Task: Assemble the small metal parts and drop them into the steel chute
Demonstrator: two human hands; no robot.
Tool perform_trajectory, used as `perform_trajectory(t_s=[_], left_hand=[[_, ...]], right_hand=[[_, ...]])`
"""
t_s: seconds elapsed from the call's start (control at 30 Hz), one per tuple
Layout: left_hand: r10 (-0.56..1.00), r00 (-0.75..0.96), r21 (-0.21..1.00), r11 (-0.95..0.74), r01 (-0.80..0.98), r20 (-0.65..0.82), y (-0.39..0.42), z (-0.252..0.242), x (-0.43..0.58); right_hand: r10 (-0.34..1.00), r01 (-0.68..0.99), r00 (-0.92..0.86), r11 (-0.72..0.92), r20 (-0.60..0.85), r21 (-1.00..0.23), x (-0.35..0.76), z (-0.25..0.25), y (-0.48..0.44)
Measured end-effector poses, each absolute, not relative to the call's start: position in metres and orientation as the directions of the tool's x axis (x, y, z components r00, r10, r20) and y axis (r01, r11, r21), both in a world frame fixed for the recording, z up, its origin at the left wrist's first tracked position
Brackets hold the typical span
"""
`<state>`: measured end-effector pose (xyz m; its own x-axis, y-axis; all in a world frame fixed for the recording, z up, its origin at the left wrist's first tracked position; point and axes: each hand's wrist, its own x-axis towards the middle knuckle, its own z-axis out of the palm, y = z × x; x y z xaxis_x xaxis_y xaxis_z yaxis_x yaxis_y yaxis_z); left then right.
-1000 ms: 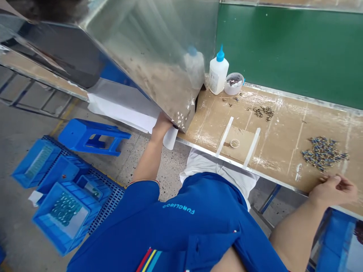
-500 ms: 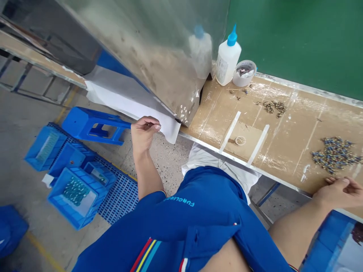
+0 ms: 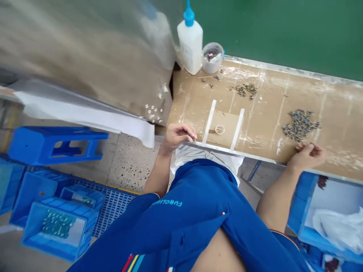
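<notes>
Well, nearest the camera is the person's blue shirt [image 3: 193, 211], with a white cloth [image 3: 204, 156] across the lap, just below the bench edge. The left hand [image 3: 176, 138] is closed at the fingertips, pinching a small dark part [image 3: 192, 136] between thumb and forefinger; it is too small to identify. That hand hovers just off the end of a white strip, over the bench's near edge. The right hand [image 3: 307, 156] lies on the bench [image 3: 334, 158] with its fingers loosely curled, touching or just beside a pile of blue-and-brass parts [image 3: 300, 124]. Whether it holds anything, I cannot tell.

Between the hands, two white strips [image 3: 209, 121] stand on a cardboard square [image 3: 224, 126] with a small ring [image 3: 219, 130] on it. Farther along the bench lie a smaller pile of brass parts [image 3: 244, 90], a white tub [image 3: 212, 57] holding scraps, and a glue bottle [image 3: 190, 45] with a blue nozzle, upright against a green wall [image 3: 283, 30].

To the left, a steel panel [image 3: 85, 49] with white flecks [image 3: 152, 113] leans above white paper [image 3: 85, 117]. Down on the floor are a blue stool [image 3: 53, 145] and blue crates [image 3: 59, 230] on a plastic grid [image 3: 113, 206]. At lower right, another crate [image 3: 334, 223] holds a white bag [image 3: 337, 226].
</notes>
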<state>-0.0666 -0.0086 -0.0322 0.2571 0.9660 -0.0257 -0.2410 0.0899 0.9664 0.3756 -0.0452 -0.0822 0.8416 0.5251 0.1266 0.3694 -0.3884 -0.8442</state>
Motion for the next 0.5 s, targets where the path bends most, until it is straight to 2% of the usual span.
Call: perform_trajectory(t_s=[0.03, 0.07, 0.1, 0.13, 0.2, 0.23, 0.33, 0.4, 0.5], left_hand=[[0.963, 0.269, 0.963, 0.099, -0.252, -0.029, -0.004, -0.038, -0.06], [0.961, 0.273, 0.957, 0.107, -0.271, -0.03, 0.0, -0.045, -0.053], [0.961, 0.273, 0.95, 0.115, -0.291, -0.033, 0.003, -0.053, -0.047], [0.962, 0.271, 0.943, 0.129, -0.306, -0.043, 0.005, -0.06, -0.041], [0.96, 0.267, 0.937, 0.168, -0.308, -0.084, 0.007, -0.073, -0.03], [0.957, 0.269, 0.937, 0.192, -0.293, -0.112, 0.007, -0.079, -0.026], [0.938, 0.297, 0.939, 0.252, -0.235, -0.178, 0.004, -0.09, -0.018], [0.929, 0.321, 0.948, 0.254, -0.192, -0.183, 0.001, -0.094, -0.016], [0.928, 0.341, 0.973, 0.2, -0.115, -0.151, -0.002, -0.1, -0.016]], right_hand=[[0.38, 0.297, 0.915, -0.402, 0.138, -0.866, 0.372, -0.08, -0.045], [0.3, 0.243, 0.946, -0.393, 0.127, -0.887, 0.365, -0.077, -0.044], [0.271, 0.225, 0.954, -0.37, 0.127, -0.901, 0.356, -0.075, -0.044], [0.296, 0.236, 0.946, -0.34, 0.135, -0.91, 0.344, -0.073, -0.045], [0.428, 0.288, 0.889, -0.253, 0.16, -0.924, 0.312, -0.072, -0.049], [0.551, 0.303, 0.822, -0.212, 0.142, -0.929, 0.293, -0.073, -0.051], [0.906, 0.213, 0.418, -0.164, -0.062, -0.963, 0.236, -0.078, -0.053], [0.962, 0.133, 0.23, -0.182, -0.149, -0.974, 0.205, -0.083, -0.049], [0.967, 0.088, 0.175, -0.205, -0.188, -0.975, 0.178, -0.089, -0.038]])
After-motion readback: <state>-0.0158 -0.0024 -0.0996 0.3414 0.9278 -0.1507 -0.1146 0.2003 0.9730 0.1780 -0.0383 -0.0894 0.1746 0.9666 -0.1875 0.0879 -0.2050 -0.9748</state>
